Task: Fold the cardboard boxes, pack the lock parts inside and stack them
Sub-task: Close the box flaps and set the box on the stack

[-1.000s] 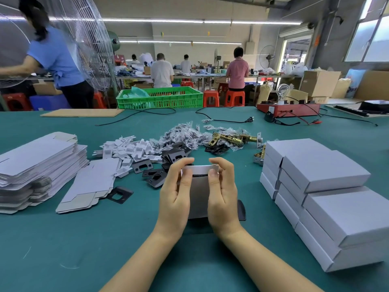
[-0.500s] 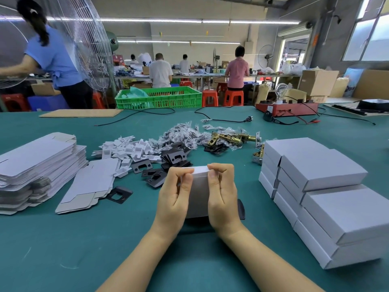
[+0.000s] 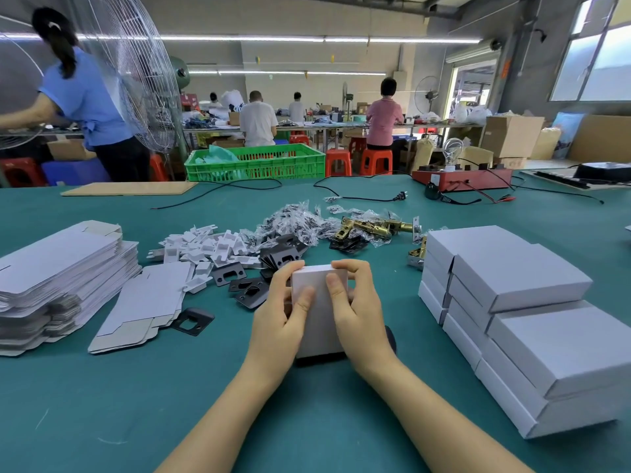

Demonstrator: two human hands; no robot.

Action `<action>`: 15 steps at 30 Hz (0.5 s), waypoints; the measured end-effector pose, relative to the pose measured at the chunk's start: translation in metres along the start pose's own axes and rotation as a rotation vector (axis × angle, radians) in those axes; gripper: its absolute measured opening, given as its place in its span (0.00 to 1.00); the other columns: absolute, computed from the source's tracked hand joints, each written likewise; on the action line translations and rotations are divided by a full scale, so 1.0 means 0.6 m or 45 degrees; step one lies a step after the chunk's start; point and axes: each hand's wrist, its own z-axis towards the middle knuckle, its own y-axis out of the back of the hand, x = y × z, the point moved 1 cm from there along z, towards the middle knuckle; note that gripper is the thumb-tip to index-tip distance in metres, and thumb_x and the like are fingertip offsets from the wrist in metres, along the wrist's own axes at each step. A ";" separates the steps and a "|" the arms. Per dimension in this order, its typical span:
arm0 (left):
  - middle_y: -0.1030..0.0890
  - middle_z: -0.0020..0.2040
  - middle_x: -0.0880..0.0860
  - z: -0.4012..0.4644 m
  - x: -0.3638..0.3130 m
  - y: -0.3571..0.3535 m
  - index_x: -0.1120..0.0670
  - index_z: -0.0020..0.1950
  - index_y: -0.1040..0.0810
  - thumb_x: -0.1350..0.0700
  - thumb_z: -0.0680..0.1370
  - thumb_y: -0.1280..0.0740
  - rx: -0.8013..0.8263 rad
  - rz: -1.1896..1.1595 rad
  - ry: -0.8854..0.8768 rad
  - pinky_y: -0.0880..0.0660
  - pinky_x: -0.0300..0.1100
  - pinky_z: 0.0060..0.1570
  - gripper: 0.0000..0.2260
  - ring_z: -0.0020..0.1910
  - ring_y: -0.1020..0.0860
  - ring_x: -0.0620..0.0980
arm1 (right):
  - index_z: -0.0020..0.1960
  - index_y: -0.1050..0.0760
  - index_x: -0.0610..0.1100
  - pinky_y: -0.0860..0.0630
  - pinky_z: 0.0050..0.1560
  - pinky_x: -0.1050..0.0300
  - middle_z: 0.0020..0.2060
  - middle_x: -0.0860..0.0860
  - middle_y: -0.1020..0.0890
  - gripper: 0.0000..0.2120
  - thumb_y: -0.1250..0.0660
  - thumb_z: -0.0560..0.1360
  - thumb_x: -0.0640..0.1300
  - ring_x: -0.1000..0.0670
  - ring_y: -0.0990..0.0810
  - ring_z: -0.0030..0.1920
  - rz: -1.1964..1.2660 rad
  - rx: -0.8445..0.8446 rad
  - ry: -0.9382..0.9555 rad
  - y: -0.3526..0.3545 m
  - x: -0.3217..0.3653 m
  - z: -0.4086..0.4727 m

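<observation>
Matt white cardboard box (image 3: 319,312), glossy brass latches (image 3: 372,228), dull green table (image 3: 307,404)

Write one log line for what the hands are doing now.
left hand: holds white box | right hand: holds it too | box: closed | finished stack: to the right

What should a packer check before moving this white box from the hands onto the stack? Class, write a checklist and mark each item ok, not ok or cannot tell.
1. Box held securely: ok. The left hand and right hand both grip the white box.
2. Far end flap closed: ok, the top looks flat and shut.
3. Lock parts inside: cannot tell, the box is closed.
4. Near end closed: cannot tell, the hands hide it.
5. Room on the stack of finished boxes: ok, its top faces are bare.
6. Path to the stack: ok, only green table lies between.
</observation>
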 end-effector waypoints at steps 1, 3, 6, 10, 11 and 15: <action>0.17 0.41 0.47 0.003 -0.001 0.003 0.29 0.57 0.31 0.51 0.81 0.35 -0.023 -0.018 0.047 0.24 0.36 0.37 0.15 0.39 0.20 0.43 | 0.54 0.30 0.52 0.26 0.51 0.52 0.51 0.53 0.26 0.05 0.38 0.80 0.43 0.49 0.24 0.51 -0.046 0.022 -0.038 0.002 0.004 0.006; 0.16 0.39 0.45 0.012 -0.002 0.011 0.34 0.54 0.25 0.55 0.79 0.32 -0.077 -0.086 0.178 0.25 0.34 0.32 0.13 0.36 0.19 0.42 | 0.56 0.28 0.43 0.29 0.56 0.54 0.55 0.50 0.29 0.07 0.36 0.79 0.43 0.52 0.27 0.53 -0.237 0.128 -0.051 0.006 0.015 0.017; 0.16 0.40 0.44 0.027 -0.002 0.024 0.45 0.50 0.20 0.58 0.78 0.31 -0.082 -0.235 0.384 0.26 0.33 0.34 0.07 0.38 0.20 0.42 | 0.64 0.28 0.42 0.38 0.67 0.59 0.60 0.48 0.28 0.24 0.30 0.74 0.54 0.51 0.32 0.62 -0.685 0.510 0.191 0.014 0.043 0.032; 0.16 0.46 0.55 0.024 -0.001 0.020 0.55 0.48 0.16 0.58 0.79 0.34 0.074 -0.379 0.609 0.26 0.45 0.44 0.07 0.45 0.20 0.52 | 0.72 0.42 0.60 0.33 0.64 0.52 0.59 0.52 0.31 0.44 0.27 0.62 0.69 0.49 0.36 0.62 -0.939 1.061 0.098 0.030 0.074 0.032; 0.17 0.45 0.58 0.020 -0.001 0.018 0.56 0.46 0.17 0.56 0.79 0.35 0.105 -0.396 0.639 0.28 0.47 0.43 0.08 0.43 0.21 0.53 | 0.72 0.45 0.61 0.31 0.62 0.50 0.58 0.51 0.31 0.46 0.27 0.61 0.69 0.48 0.35 0.61 -1.004 1.086 0.053 0.033 0.078 0.030; 0.15 0.42 0.55 0.017 -0.003 0.014 0.51 0.44 0.14 0.48 0.81 0.40 0.120 -0.649 0.766 0.25 0.43 0.35 0.16 0.36 0.18 0.51 | 0.65 0.38 0.56 0.26 0.51 0.49 0.48 0.51 0.33 0.38 0.29 0.61 0.69 0.46 0.34 0.53 -1.143 0.961 0.020 0.045 0.111 0.032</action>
